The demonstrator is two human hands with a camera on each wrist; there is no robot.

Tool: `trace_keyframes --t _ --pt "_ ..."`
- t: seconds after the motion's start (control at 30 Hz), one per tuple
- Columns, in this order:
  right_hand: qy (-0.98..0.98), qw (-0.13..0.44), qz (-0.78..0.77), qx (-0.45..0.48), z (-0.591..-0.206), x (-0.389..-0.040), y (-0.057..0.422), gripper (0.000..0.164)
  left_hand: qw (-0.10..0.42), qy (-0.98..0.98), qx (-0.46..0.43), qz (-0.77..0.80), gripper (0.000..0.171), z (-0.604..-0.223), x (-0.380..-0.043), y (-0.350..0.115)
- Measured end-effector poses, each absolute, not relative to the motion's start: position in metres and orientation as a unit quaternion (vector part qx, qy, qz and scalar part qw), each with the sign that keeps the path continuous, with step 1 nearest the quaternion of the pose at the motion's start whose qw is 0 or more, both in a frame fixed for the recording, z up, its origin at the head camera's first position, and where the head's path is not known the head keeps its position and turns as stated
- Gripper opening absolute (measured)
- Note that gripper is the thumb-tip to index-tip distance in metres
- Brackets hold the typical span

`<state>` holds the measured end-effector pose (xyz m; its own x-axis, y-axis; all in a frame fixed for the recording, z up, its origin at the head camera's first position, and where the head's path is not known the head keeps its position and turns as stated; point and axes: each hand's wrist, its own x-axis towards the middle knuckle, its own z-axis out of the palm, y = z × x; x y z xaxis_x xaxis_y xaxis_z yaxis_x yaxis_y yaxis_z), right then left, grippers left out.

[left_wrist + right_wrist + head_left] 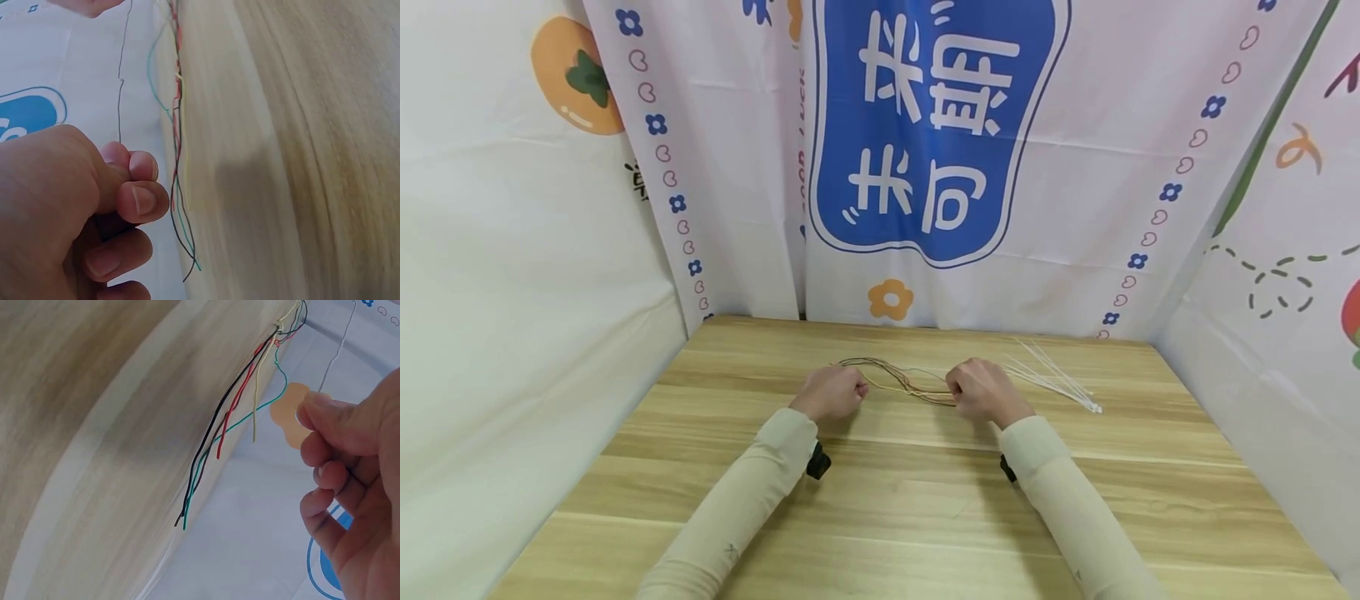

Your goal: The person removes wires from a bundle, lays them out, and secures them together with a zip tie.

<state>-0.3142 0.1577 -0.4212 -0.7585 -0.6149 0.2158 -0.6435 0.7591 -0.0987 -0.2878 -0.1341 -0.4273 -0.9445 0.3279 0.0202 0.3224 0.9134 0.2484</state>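
Now pinching a grey wire in closed left fingers and right fingers, strung left to right, alongside coloured wires on the bench.

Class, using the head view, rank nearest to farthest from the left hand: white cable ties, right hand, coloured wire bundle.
1. Coloured wire bundle, immediately right.
2. Right hand, at the bundle's right end.
3. White cable ties, past that hand, rightmost.
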Motion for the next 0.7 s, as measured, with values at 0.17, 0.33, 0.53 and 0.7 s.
trace_keyframes --t 0.17,0.33,0.53,0.7 --pt "-0.942 0.048 0.068 0.326 -0.421 -0.317 0.156 0.041 0.029 0.982 0.152 0.110 0.044 -0.431 -0.295 -0.129" --pt "-0.949 0.026 0.043 0.310 -0.423 -0.319 0.150 0.045 0.046 0.986 0.134 0.091 0.045 -0.434 -0.298 -0.126" --pt "-0.947 0.041 0.026 0.318 -0.425 -0.321 0.143 0.048 0.047 0.991 0.105 0.061 0.042 -0.433 -0.299 -0.123" --pt "-0.948 0.044 0.017 0.315 -0.427 -0.318 0.142 0.049 0.056 0.993 0.094 0.040 0.032 -0.431 -0.298 -0.126"
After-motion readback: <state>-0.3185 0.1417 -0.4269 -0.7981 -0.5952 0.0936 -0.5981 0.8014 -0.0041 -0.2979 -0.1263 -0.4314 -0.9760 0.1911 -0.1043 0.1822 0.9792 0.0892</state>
